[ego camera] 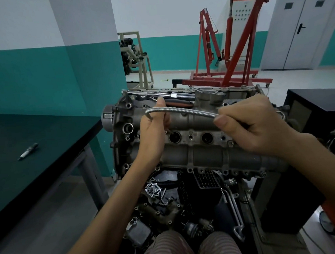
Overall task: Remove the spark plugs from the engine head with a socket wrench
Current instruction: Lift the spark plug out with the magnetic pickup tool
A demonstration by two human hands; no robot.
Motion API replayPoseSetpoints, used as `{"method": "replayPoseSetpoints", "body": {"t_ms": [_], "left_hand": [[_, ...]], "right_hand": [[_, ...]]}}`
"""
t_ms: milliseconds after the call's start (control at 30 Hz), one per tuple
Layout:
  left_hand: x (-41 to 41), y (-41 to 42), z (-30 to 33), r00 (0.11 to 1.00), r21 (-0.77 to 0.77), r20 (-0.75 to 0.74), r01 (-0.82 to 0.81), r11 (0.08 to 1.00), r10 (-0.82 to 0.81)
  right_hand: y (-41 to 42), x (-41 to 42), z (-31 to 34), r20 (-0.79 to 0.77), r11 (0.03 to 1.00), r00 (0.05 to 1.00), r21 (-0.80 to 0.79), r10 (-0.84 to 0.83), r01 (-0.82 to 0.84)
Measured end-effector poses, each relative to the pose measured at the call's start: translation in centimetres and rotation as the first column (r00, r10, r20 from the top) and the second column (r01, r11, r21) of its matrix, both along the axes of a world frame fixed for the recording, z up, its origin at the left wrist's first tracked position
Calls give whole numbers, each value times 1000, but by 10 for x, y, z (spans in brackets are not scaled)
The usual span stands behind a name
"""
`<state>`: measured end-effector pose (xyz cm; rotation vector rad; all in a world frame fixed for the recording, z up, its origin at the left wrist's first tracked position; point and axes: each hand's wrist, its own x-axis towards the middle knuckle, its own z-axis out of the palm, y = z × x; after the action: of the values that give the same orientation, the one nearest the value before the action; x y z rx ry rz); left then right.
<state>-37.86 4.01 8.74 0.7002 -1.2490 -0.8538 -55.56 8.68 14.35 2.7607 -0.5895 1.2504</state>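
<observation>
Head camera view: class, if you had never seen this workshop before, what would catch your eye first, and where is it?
First the bent flexible metal tool arching over the engine head at centre: the right hand grips one end, while the left hand guides the other end at a spark plug hole. Next comes the red engine hoist on the floor behind.

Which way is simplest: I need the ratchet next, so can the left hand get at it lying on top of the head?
Probably yes, once it lets go. The left hand holds the bent end of the flexible tool just in front of the ratchet, with nothing between them, but its fingers are occupied.
</observation>
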Motion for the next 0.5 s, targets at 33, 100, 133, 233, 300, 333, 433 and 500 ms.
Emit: {"method": "replayPoseSetpoints", "body": {"t_ms": [33, 100, 133, 233, 300, 333, 433, 500], "left_hand": [[-1, 3, 2, 1000, -10, 7, -4, 1000, 4], [-3, 8, 4, 999, -30, 28, -20, 999, 21], [-5, 10, 5, 999, -33, 43, -31, 999, 32], [-9, 12, 9, 992, -13, 87, -96, 995, 96], [-10, 12, 13, 983, 4, 121, -138, 990, 136], [-10, 11, 15, 981, 10, 136, -142, 990, 139], [-8, 7, 19, 974, 31, 172, -157, 987, 150], [-10, 2, 18, 966, 37, 184, -191, 981, 182]], "right_hand": [[2, -1, 2, 1, 1000, 1000, -24, -10, 10], [7, -1, 6, -1, 998, 999, -48, -52, 52], [10, 1, 8, -8, 996, 997, -45, -80, 80], [22, 17, 14, 5, 989, 989, 40, -145, 145], [28, 31, 16, 38, 973, 975, 83, -220, 216], [30, 38, 17, 29, 954, 955, 74, -294, 292], [34, 51, 22, -57, 827, 825, -38, -562, 561], [36, 60, 24, -105, 760, 753, -106, -650, 642]]}}
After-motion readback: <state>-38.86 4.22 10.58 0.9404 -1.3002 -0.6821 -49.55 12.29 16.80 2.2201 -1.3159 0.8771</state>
